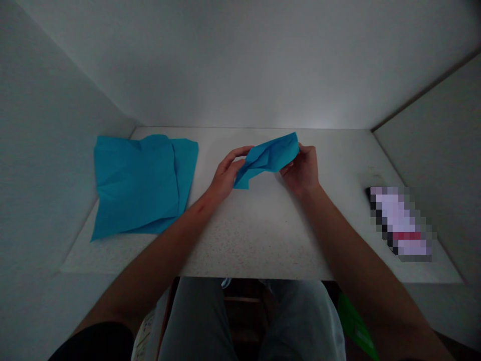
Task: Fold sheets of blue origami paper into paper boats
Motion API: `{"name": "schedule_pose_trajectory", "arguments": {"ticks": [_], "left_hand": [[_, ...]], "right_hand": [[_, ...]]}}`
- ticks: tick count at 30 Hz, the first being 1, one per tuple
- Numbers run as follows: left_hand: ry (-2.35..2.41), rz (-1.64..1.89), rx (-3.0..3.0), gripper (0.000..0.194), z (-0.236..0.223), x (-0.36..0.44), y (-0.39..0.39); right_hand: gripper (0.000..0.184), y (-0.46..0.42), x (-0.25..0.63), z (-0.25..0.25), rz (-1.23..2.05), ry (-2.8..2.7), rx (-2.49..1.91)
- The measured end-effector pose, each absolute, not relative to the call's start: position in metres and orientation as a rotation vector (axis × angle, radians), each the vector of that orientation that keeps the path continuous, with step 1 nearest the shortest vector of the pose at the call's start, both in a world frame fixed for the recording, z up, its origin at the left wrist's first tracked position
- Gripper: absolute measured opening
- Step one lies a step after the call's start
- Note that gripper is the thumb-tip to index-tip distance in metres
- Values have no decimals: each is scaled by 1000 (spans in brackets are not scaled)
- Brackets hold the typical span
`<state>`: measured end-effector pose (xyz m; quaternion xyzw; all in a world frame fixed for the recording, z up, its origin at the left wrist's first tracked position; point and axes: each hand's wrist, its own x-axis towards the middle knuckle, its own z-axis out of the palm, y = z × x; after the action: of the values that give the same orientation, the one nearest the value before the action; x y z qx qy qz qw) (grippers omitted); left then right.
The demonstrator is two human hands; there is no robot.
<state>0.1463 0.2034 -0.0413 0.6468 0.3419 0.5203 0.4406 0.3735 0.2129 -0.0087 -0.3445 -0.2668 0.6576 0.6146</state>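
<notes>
Above the middle of the white tabletop, both hands hold a creased, partly folded blue sheet [272, 154]; whether it is cloth or paper I cannot tell. My left hand [226, 173] grips its lower left end, fingers behind and thumb in front. At the right end, my right hand [303, 168] pinches the edge, with some fingers hidden behind the sheet. The sheet is tilted, its right end higher than its left. Further left, beside my left forearm, more blue sheets [137, 185] of the same look lie spread and overlapping.
The tabletop [259, 230] is white and speckled, with pale walls at the back and both sides. A blurred-out, phone-like object [400, 220] lies at the right. Below the front edge are my legs [300, 321] and a green object [355, 326].
</notes>
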Motion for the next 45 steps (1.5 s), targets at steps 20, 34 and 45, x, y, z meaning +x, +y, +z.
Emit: {"name": "schedule_pose_trajectory", "arguments": {"ticks": [20,34,45], "left_hand": [[1257,1225,2296,60,-23,150,177],[1391,1364,2153,24,-14,146,181],[1341,1453,2278,18,-5,141,180]], "right_hand": [[64,197,356,-26,1260,-1327,-765],[36,192,353,-26,693,-1752,-1005],[22,187,352,-20,600,-1986,-927]]}}
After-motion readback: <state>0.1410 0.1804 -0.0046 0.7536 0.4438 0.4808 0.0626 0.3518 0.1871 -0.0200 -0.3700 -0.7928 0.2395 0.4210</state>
